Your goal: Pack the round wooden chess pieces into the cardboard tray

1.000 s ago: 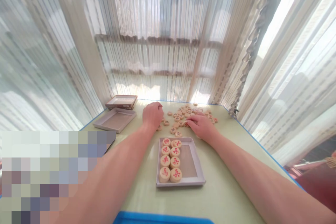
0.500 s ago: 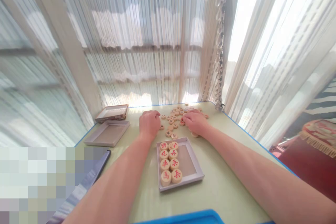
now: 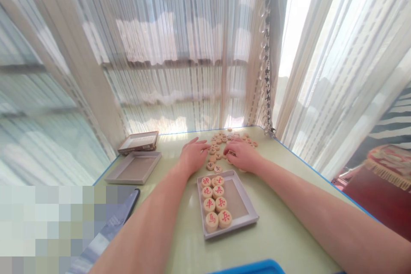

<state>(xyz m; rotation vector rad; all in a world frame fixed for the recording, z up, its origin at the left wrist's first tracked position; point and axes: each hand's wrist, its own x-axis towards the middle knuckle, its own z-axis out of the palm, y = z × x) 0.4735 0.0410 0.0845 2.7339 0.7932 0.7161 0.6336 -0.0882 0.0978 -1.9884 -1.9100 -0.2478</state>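
Wooden Chinese chess pieces [image 3: 218, 141] lie in a loose heap on the table, many with dark characters. My left hand [image 3: 193, 156] is open at the heap's left side, fingers stretched toward the pieces and holding nothing. On the right, my right hand [image 3: 243, 154] curls over the heap, thumb and fingers around a chess piece [image 3: 233, 154] that shows partly between them. Closer to me stands a shallow box tray [image 3: 241, 199] with two columns of red-marked pieces [image 3: 209, 204] along its left side; its right part shows bare bottom.
A second shallow tray [image 3: 135, 168] lies at the left, with a box lid [image 3: 139, 141] behind it. Along the lower left is a dark-edged flat object [image 3: 131, 205]. A blue edge [image 3: 253, 266] shows at the front. Sheer curtains [image 3: 180, 51] hang behind the table [image 3: 282, 205].
My left hand has moved right toward the heap and its curled fingers have opened out. My right hand has shifted slightly, its fingers now around a different piece. The view has turned a little.
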